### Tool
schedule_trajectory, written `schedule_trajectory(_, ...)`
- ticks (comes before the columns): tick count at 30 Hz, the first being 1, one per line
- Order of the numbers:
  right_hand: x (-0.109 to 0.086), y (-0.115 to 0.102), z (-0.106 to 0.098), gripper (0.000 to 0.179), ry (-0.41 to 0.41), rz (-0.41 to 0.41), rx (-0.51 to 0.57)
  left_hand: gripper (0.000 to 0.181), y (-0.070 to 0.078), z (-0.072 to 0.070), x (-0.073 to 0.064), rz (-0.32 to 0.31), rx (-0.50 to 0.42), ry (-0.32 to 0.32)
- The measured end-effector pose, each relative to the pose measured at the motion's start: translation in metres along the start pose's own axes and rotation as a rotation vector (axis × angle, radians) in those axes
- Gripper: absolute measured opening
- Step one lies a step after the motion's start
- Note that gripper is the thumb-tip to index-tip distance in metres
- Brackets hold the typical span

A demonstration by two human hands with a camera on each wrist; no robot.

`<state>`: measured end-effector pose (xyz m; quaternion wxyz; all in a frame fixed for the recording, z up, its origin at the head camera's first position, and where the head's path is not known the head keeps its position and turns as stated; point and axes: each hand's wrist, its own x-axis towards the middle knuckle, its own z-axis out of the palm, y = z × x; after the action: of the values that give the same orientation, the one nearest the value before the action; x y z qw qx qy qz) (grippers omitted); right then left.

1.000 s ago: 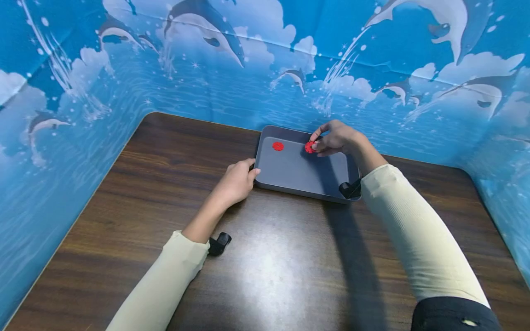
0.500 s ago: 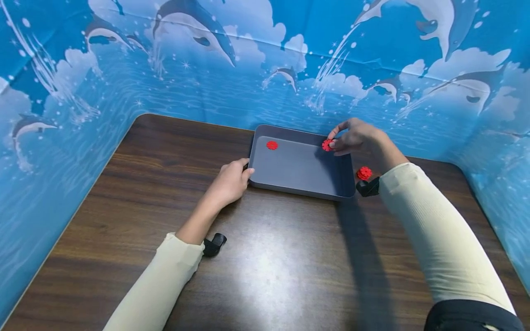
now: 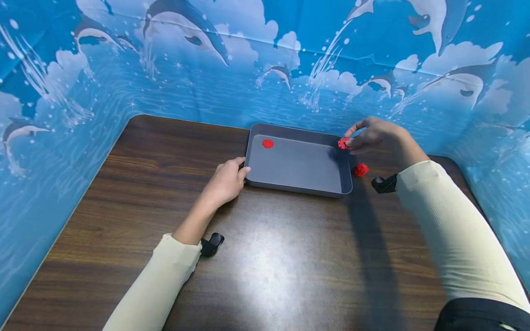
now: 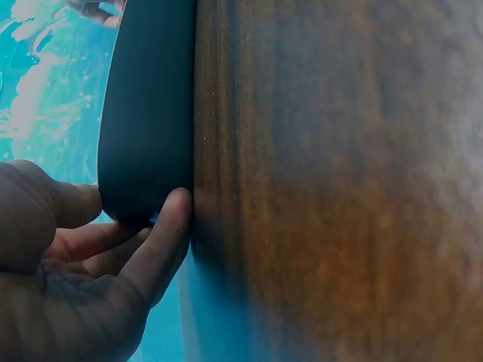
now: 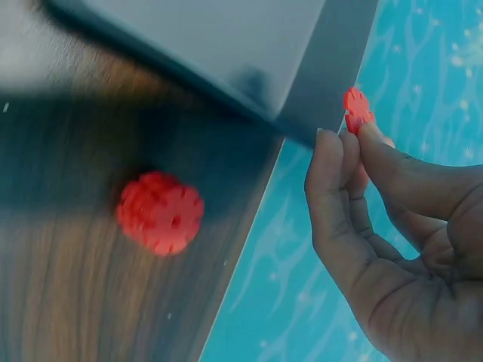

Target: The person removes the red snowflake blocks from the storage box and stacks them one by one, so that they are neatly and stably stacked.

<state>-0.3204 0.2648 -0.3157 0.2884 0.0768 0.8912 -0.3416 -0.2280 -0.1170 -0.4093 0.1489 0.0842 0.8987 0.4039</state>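
Note:
A shallow grey baking tray [image 3: 298, 165] lies at the back of the table. My left hand [image 3: 228, 180] grips its left end; in the left wrist view the thumb touches the tray's wall [image 4: 147, 105] near the corner, with the fingers round its end. Between thumb and fingertips, my right hand [image 3: 374, 134] pinches a red notched disc [image 3: 342, 143], seen also in the right wrist view as a red disc [image 5: 358, 110]. That hand is over the tray's back right corner. Another red notched disc [image 3: 267, 144] lies flat inside the tray at the back left.
A small stack of red notched discs [image 3: 361, 169] stands on the wooden table [image 3: 265, 266] just right of the tray, below the right wrist. A blue dolphin-print curtain [image 3: 232, 92] runs close behind the table's back edge.
My right hand has moved right with the disc, from above the tray's inside to its back right corner. The stack of discs has come into view. The left hand keeps its grip.

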Motion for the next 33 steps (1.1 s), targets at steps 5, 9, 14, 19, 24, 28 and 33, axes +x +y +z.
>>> schedule_trajectory(5, -0.007, 0.020, -0.013, 0.036, -0.015, 0.038, 0.000, 0.056, 0.002, 0.000, 0.001, -0.010, 0.001, -0.007)
schedule_trajectory(9, -0.014, 0.036, -0.022, 0.029, -0.037, 0.079, 0.041, 0.056, 0.003, 0.000, 0.000, -0.012, -0.001, -0.006)
schedule_trajectory(14, -0.016, 0.055, -0.023, 0.022, -0.061, 0.111, 0.137, 0.056, 0.002, -0.001, 0.000, -0.017, -0.002, -0.010)
schedule_trajectory(19, -0.016, 0.073, -0.018, 0.017, -0.079, 0.116, 0.227, 0.056, 0.002, -0.001, 0.000, -0.018, 0.001, -0.016)
schedule_trajectory(24, -0.012, 0.082, -0.013, 0.015, -0.096, 0.095, 0.243, 0.056, -0.001, 0.000, 0.001, -0.011, 0.003, -0.009)
schedule_trajectory(28, -0.010, 0.085, -0.010, 0.015, -0.100, 0.084, 0.254, 0.056, -0.001, -0.001, 0.001, -0.011, -0.002, -0.006)
schedule_trajectory(33, -0.008, 0.088, -0.007, 0.015, -0.093, 0.088, 0.253, 0.055, 0.001, 0.000, 0.000, 0.001, 0.005, 0.001)
